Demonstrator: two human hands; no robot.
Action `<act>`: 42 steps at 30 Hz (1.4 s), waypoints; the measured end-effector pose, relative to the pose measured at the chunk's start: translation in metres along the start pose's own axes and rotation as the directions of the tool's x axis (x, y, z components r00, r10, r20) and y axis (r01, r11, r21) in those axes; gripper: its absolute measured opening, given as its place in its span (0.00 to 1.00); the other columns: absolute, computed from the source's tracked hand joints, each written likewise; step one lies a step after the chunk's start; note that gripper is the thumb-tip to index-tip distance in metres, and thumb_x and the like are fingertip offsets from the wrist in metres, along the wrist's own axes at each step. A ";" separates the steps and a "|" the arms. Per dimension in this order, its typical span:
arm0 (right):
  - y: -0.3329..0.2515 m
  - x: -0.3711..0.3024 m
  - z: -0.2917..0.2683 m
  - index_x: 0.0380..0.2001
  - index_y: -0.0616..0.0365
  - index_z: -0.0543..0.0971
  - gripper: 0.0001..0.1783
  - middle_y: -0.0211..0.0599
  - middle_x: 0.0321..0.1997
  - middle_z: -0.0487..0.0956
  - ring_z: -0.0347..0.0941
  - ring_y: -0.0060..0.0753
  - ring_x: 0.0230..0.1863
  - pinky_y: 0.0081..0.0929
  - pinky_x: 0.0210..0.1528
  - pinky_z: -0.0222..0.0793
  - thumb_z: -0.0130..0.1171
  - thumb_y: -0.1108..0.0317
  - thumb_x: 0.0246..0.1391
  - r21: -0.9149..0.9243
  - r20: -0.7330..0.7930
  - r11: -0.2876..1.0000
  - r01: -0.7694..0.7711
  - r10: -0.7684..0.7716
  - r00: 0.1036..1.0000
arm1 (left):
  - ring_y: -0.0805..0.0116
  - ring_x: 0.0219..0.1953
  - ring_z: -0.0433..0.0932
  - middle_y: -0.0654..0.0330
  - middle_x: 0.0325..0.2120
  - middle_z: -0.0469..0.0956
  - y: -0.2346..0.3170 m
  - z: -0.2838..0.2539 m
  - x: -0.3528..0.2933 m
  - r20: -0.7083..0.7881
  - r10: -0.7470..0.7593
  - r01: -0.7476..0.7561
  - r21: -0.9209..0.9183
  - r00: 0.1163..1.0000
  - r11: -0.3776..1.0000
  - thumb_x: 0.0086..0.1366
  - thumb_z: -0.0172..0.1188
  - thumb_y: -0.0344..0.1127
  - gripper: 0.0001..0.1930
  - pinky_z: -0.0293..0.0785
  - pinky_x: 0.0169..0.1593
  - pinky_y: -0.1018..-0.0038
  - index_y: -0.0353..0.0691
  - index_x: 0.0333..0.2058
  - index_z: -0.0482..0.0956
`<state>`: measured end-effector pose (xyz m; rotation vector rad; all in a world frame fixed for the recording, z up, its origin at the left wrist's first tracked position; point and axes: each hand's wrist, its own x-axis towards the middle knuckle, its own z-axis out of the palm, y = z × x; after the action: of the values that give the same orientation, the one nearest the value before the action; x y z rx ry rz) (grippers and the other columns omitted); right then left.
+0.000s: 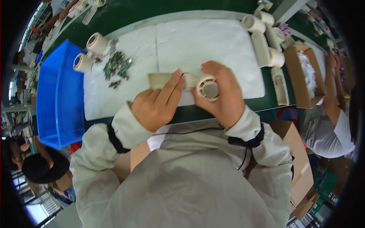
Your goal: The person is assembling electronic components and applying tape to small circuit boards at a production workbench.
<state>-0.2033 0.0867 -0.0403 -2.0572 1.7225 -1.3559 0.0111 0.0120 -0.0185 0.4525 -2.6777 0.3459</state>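
A cream plastic handheld fan housing (159, 80) lies sideways between my hands, low over the white mat. Its handle is a hollow open shell pointing left, and its round head (208, 89) shows a ribbed ring around a grey disc. My right hand (227, 97) wraps round that head, thumb below and fingers above. On the handle, close to the neck, the fingers of my left hand (159, 105) press together against the shell. Whatever small part lies under those fingertips is hidden.
Small green circuit boards (118, 66) lie heaped on the white mat (197, 41), with two cream cylinders (82, 63) nearby. A blue bin (61, 98) stands left. More fan housings (262, 47) and a cardboard box (304, 76) sit right. Co-workers are on both sides.
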 end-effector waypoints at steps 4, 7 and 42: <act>0.005 0.000 0.003 0.51 0.61 0.73 0.32 0.50 0.55 0.77 0.76 0.52 0.53 0.36 0.54 0.74 0.75 0.76 0.42 0.003 -0.008 0.999 0.034 -0.034 0.999 | 0.73 0.20 0.76 0.48 0.57 0.79 -0.005 0.004 0.001 -0.031 0.023 -0.024 -0.037 0.999 0.999 0.52 0.58 0.19 0.23 0.74 0.24 0.78 0.28 0.50 0.81; 0.005 0.000 0.005 0.51 0.60 0.73 0.32 0.49 0.55 0.77 0.76 0.51 0.52 0.36 0.53 0.74 0.75 0.76 0.42 0.003 -0.014 0.999 0.048 -0.048 0.999 | 0.76 0.19 0.74 0.50 0.56 0.80 -0.008 0.008 -0.001 -0.056 0.023 -0.023 -0.008 0.998 1.000 0.56 0.61 0.24 0.16 0.71 0.23 0.80 0.32 0.45 0.83; -0.005 -0.006 0.000 0.49 0.60 0.75 0.30 0.46 0.59 0.76 0.75 0.51 0.53 0.38 0.51 0.75 0.76 0.73 0.41 -0.069 0.010 0.996 0.057 -0.056 0.998 | 0.61 0.31 0.84 0.52 0.37 0.83 0.044 0.006 0.011 -0.127 -0.784 0.599 -0.576 0.608 0.557 0.58 0.74 0.30 0.08 0.78 0.33 0.72 0.36 0.35 0.86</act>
<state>-0.1996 0.0934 -0.0406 -2.1604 1.7451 -1.3196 -0.0166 0.0475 -0.0268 1.1189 -1.8700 -0.4447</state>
